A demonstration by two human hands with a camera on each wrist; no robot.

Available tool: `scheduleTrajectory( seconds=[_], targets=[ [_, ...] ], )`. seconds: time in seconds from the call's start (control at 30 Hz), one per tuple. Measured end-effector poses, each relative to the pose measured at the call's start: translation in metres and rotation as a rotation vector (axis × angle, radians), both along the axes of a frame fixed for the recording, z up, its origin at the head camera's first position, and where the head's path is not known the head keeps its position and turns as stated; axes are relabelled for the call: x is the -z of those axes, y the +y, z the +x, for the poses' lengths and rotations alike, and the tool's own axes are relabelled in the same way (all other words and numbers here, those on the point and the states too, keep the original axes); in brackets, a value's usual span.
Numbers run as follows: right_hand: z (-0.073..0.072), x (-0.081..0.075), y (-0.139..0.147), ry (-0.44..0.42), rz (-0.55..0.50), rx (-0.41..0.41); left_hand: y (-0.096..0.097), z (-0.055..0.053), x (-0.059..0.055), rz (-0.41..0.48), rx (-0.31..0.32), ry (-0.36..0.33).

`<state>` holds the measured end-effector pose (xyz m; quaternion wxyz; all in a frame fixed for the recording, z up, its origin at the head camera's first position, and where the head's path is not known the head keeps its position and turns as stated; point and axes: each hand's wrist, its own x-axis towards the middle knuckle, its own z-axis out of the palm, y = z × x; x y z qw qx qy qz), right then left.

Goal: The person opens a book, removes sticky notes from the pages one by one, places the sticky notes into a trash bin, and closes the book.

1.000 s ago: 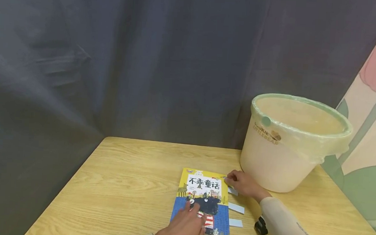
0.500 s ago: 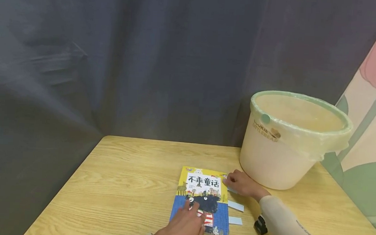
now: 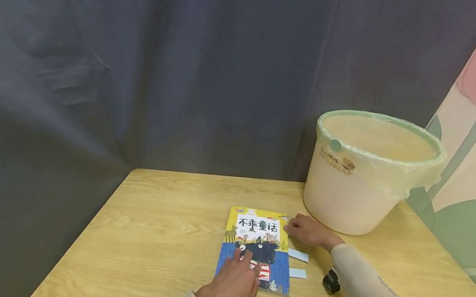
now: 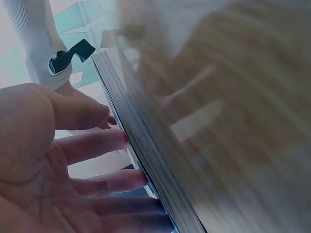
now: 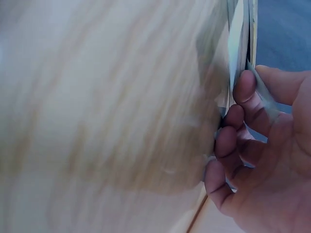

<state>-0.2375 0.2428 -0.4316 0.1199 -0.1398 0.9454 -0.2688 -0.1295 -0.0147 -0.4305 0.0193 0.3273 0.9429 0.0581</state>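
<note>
A picture book (image 3: 279,240) with a yellow and blue cover lies shut on the wooden table. My left hand (image 3: 233,280) rests on the lower cover, fingers spread; its fingertips touch the book (image 4: 141,126) in the left wrist view. At the upper right edge is my right hand (image 3: 308,230). The right wrist view shows its thumb and index finger pinching a pale paper strip (image 5: 265,93) at the page edges, the other fingers curled. Two more pale strips, an upper one (image 3: 299,255) and a lower one (image 3: 298,273), stick out of the book's right side.
Behind my right hand stands a tall cream bin (image 3: 340,198) with a green rim and a plastic liner. A dark curtain (image 3: 225,85) hangs along the table's (image 3: 161,234) back and left. Beneath my right wrist is a black strap mount (image 3: 331,281).
The strip seen below my right hand a second ago is now hidden in the head view, the hand having shifted slightly over it. My left hand stays put on the cover.
</note>
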Motion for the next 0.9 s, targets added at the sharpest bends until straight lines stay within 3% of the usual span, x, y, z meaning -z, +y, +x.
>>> scheduleTrajectory(
  seconds=[0.2,0.5,0.77,0.9],
  targets=[
    [0.0,-0.005,0.003,-0.036,-0.014,0.021,0.002,0.0,-0.003,-0.007,-0.006,-0.002],
    [0.003,-0.015,-0.001,-0.048,-0.051,-0.019,-0.001,0.002,-0.002,-0.013,0.004,0.006],
    [0.004,-0.024,-0.007,-0.075,-0.104,0.032,-0.004,0.004,-0.003,-0.016,0.021,0.03],
    [0.005,-0.031,-0.008,-0.056,-0.093,0.047,-0.007,0.004,-0.008,-0.018,0.022,-0.021]
  ],
)
